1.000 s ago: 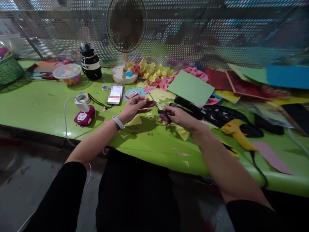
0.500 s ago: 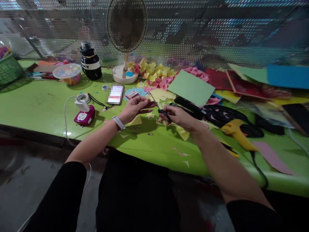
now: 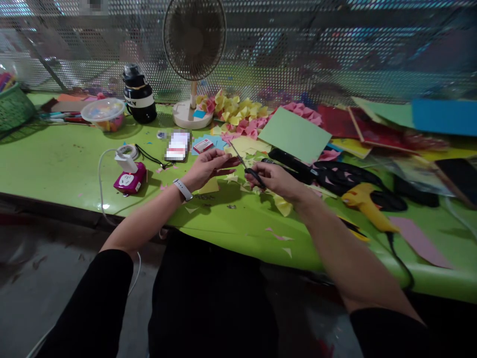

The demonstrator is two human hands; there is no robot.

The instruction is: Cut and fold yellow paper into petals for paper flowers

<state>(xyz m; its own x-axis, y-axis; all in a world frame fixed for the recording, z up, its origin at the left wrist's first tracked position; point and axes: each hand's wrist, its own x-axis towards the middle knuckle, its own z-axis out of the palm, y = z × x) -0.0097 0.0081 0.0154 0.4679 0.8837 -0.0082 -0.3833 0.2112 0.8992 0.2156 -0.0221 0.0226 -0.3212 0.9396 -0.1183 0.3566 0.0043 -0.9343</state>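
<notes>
In the head view, my right hand (image 3: 274, 180) grips a pair of scissors (image 3: 255, 176) by its black handles, with the blades angled up and left. Facing it, my left hand (image 3: 210, 166) has thumb and forefinger pinched together close to the blades, the other fingers stretched out. Whatever sits in that pinch is too small or hidden to name. Below both hands lie yellow paper pieces (image 3: 209, 186) and small scraps. A light yellow sheet (image 3: 250, 146) and a red-and-white small box (image 3: 203, 145) on blue paper rest just beyond them.
Behind stand a fan (image 3: 194, 44), a dark bottle (image 3: 140, 97) and a pile of yellow folded paper (image 3: 238, 109). A pink socket block (image 3: 130, 179) and a phone (image 3: 178, 145) are left. Right lie a green sheet (image 3: 296, 134), a black stapler (image 3: 292, 166) and a yellow glue gun (image 3: 367, 206).
Almost nothing differs. Both hands and the scissors keep nearly the same position, and the view has shifted very slightly.
</notes>
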